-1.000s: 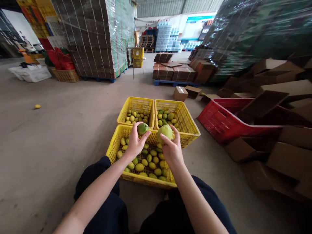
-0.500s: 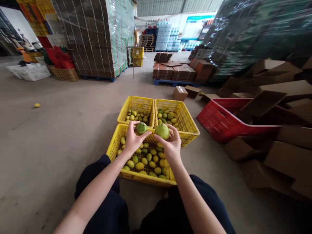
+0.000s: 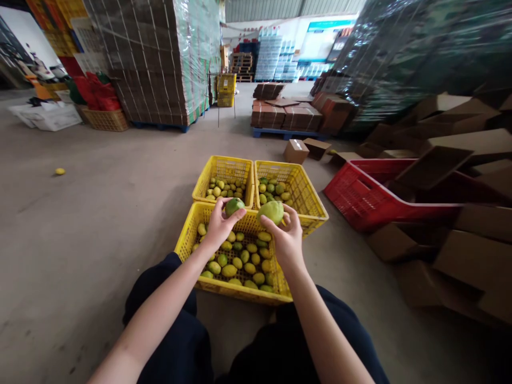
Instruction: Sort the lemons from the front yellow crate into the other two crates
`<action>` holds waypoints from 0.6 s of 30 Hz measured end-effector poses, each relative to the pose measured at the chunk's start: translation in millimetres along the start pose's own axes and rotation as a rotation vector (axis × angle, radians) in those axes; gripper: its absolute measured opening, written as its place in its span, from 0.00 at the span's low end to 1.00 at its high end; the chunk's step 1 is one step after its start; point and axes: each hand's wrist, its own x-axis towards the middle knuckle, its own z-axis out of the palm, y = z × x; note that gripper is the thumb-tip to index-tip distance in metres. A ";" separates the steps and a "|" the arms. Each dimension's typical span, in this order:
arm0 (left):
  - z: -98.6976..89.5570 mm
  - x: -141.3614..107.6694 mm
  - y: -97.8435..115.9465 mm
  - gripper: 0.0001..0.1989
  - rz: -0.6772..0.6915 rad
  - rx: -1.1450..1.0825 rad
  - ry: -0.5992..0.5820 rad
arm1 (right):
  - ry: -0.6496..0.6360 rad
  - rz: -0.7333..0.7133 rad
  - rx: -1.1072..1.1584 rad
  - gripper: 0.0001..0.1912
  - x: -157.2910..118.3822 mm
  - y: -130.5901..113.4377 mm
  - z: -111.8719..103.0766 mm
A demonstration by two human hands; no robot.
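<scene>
while the left hand (image 3: 218,228) grips a green lemon (image 3: 234,206), the right hand (image 3: 289,238), nearer the rear right yellow crate (image 3: 307,188), clasps a paler lemon (image 3: 271,212), long axis roughly crosswise.

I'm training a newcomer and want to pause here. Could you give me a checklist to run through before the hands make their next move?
1. Left hand has hold of the green fruit: ok.
2. Right hand has hold of the paler fruit: ok.
3. The two held fruits are apart: ok, a gap shows between them.
4. Near yellow crate stands upright: ok.
5. No fruit on the floor: not ok, a yellow fruit lies off to the left.
6. Undersides of the held fruits unmarked: cannot tell, hidden.
</scene>
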 end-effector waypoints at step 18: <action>-0.1 9.5 -3.7 0.23 -0.803 -0.435 -0.075 | -0.221 0.810 0.282 0.18 9.6 2.8 1.6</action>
